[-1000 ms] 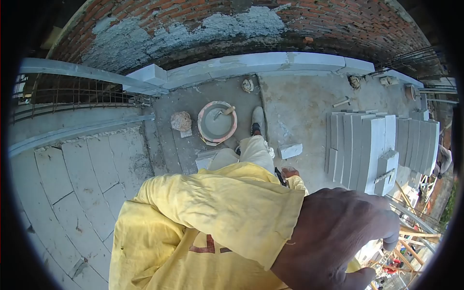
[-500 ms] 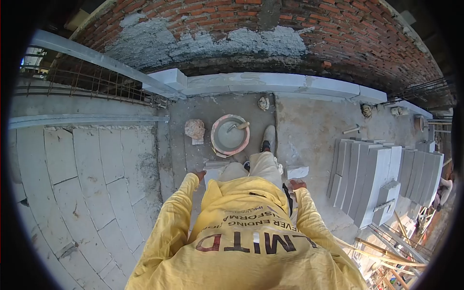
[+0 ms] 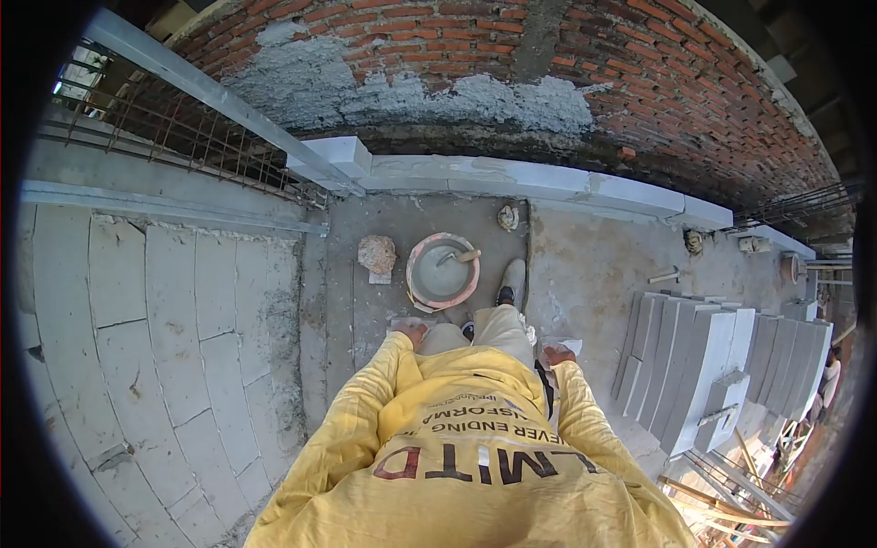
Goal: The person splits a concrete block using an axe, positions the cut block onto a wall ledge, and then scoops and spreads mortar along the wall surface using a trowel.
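Observation:
My left hand (image 3: pixel 414 332) is beside my left knee, over a pale block piece (image 3: pixel 408 321) that shows past the leg. Low at my right side, my right hand (image 3: pixel 554 354) is against or just behind another pale block piece (image 3: pixel 568 344). Fingers on both hands are small and partly hidden, and I cannot tell whether they grip the pieces. My legs and yellow shirt cover the space between. Ahead of my feet stands a round bucket (image 3: pixel 419 298) of grey mortar (image 3: pixel 438 276), with a wooden-handled tool (image 3: pixel 469 257) in it.
Low courses of pale blocks (image 3: pixel 521 173) run before a brick wall (image 3: pixel 420 41). Block stacks (image 3: pixel 676 365) and a hammer (image 3: pixel 664 275) lie right. A rough lump (image 3: pixel 376 253) sits left of the bucket. Metal bars (image 3: pixel 210 100) slant at upper left.
My left hand has moved inward to beside the knee, over the pale piece. My right hand has shifted slightly left, closer to the other piece. The view has tilted slightly.

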Demonstrator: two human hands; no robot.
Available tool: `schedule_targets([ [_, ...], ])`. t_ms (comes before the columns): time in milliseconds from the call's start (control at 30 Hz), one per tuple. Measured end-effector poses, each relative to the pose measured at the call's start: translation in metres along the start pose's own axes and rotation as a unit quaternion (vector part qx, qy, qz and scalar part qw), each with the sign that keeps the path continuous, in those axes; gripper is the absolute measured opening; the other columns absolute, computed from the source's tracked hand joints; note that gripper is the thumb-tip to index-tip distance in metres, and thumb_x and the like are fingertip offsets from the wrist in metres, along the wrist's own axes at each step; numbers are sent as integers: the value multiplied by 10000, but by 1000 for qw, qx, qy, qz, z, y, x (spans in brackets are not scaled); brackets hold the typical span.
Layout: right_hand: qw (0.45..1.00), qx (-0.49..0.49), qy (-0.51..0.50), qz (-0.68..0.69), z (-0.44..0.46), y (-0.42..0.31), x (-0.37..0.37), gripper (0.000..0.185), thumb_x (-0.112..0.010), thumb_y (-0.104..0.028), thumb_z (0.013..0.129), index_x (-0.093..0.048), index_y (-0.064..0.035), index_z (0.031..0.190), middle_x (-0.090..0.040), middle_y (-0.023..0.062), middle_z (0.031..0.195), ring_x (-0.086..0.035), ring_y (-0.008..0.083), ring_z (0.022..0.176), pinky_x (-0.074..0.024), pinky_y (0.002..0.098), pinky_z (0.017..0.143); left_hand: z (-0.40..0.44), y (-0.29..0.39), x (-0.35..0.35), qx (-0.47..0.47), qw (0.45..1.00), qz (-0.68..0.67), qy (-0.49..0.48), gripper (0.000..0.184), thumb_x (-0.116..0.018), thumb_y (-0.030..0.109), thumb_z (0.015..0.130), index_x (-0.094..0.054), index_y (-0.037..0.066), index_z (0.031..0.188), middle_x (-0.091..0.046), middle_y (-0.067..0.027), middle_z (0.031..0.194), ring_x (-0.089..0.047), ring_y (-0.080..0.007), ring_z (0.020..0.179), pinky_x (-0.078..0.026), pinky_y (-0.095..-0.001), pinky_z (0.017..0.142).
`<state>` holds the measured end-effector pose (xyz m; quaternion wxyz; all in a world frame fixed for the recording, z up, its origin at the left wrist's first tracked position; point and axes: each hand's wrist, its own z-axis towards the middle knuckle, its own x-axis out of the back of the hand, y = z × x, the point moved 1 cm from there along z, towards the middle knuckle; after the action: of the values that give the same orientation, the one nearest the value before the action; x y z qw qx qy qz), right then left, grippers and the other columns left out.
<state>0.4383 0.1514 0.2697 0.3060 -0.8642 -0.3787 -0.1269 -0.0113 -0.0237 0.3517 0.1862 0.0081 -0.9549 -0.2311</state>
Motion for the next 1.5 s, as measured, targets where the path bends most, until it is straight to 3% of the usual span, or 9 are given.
schedule_targets([
  [267,991,-121,2,64,-53,-46,22,397,-691,-371,819,-683,-44,1043,-686,119,819,-648,229,596,-529,371,500,-6,62,23,-76,996,-8,-36,533,-683,391,838,-622,-24,1167,-682,-191,1094,-652,-280,1030,-490,-369,920],
  [467,978,-174,-46,104,-91,-69,29,287,-625,-312,929,-658,-173,1177,-683,25,954,-612,184,747,-528,374,577,84,-69,37,-63,994,-40,74,429,-680,375,867,-650,45,1140,-681,-65,895,-606,-183,775,-496,-341,717],
  [633,972,-212,-13,101,-95,-80,28,368,-700,-322,862,-645,-146,1180,-683,37,945,-606,189,701,-515,351,552,35,-55,52,-1,998,14,54,461,-671,405,862,-654,38,1142,-687,-104,913,-624,-216,786,-500,-355,725],
  [767,983,-170,12,64,-108,-108,32,351,-683,-304,843,-657,-85,1115,-672,75,825,-637,212,579,-504,369,433,36,-66,27,19,996,52,67,469,-658,429,861,-663,52,1140,-690,-116,889,-632,-238,784,-498,-373,730],
  [833,989,-131,-3,64,-88,-89,25,337,-667,-306,860,-664,-98,1126,-675,71,894,-649,208,678,-530,384,490,2,-15,30,57,997,55,-11,464,-652,440,845,-686,60,1110,-693,-141,1108,-641,-294,1052,-467,-381,948],
  [900,992,-117,-33,43,-82,-84,26,329,-640,-315,896,-653,-125,1164,-687,74,1019,-669,220,822,-570,414,574,5,-12,17,46,999,15,-3,458,-661,426,843,-684,56,1112,-692,-150,1102,-646,-281,1039,-477,-376,934],
  [1133,988,-138,-27,69,-71,-67,27,356,-628,-348,867,-671,-104,1122,-659,65,864,-634,217,678,-534,355,522,-21,31,21,0,1000,-18,22,446,-688,379,832,-667,47,1129,-695,-161,1068,-655,-271,990,-496,-365,893],
  [1267,990,-131,-53,28,-60,-62,35,192,-536,-320,948,-672,-202,1015,-581,-18,613,-368,106,371,-262,294,347,1,-9,15,6,998,-35,47,449,-678,386,834,-662,59,1141,-692,-166,1080,-652,-300,1008,-492,-385,904],
  [1500,997,7,-23,72,-12,-21,49,253,-692,-242,868,-678,-66,1049,-679,47,758,-572,139,532,-434,314,459,-10,-33,1,96,991,-58,70,491,-671,419,839,-643,63,1175,-657,-196,1167,-621,-330,1098,-467,-399,965],
])
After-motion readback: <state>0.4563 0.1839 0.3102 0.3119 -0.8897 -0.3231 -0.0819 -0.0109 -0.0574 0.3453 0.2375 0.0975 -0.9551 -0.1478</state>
